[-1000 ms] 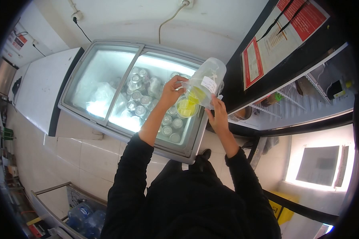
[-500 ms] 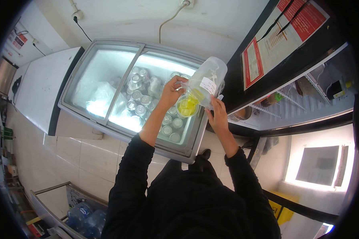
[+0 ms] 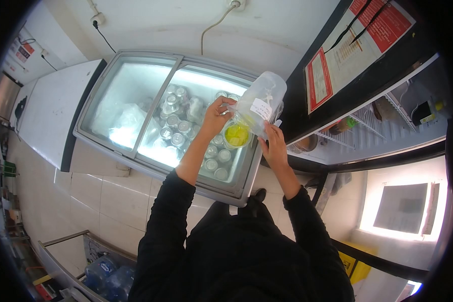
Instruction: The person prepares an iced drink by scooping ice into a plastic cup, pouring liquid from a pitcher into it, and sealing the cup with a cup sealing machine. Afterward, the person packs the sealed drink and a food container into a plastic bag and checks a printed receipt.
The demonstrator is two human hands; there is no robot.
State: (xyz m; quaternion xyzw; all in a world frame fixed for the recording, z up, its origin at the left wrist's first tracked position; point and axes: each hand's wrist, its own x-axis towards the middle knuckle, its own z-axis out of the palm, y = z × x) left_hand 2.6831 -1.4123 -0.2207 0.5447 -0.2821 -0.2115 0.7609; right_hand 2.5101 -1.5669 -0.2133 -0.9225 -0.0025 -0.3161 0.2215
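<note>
A translucent plastic container [image 3: 268,93] with a white written label is tilted over a round clear tub [image 3: 230,143], its lower end towards me. Bright yellow-green contents [image 3: 237,135] show in the tub; whether they are liquid or pieces I cannot make out. My left hand [image 3: 219,116] pinches the container's left edge with thumb and fingers. On the other side my right hand [image 3: 274,144] holds the lower right edge, its fingertips partly hidden behind the plastic. Both hands are above the right end of the chest freezer [image 3: 206,189].
Drink cans [image 3: 177,139] and a white plastic bag [image 3: 128,121] lie inside the glass-topped freezer. An open upright fridge [image 3: 360,133] with wire shelves stands close on my right. Large water bottles [image 3: 105,274] are at lower left.
Both hands and the tilted container stay almost in place. The yellow-green contents in the tub have shifted slightly in shape.
</note>
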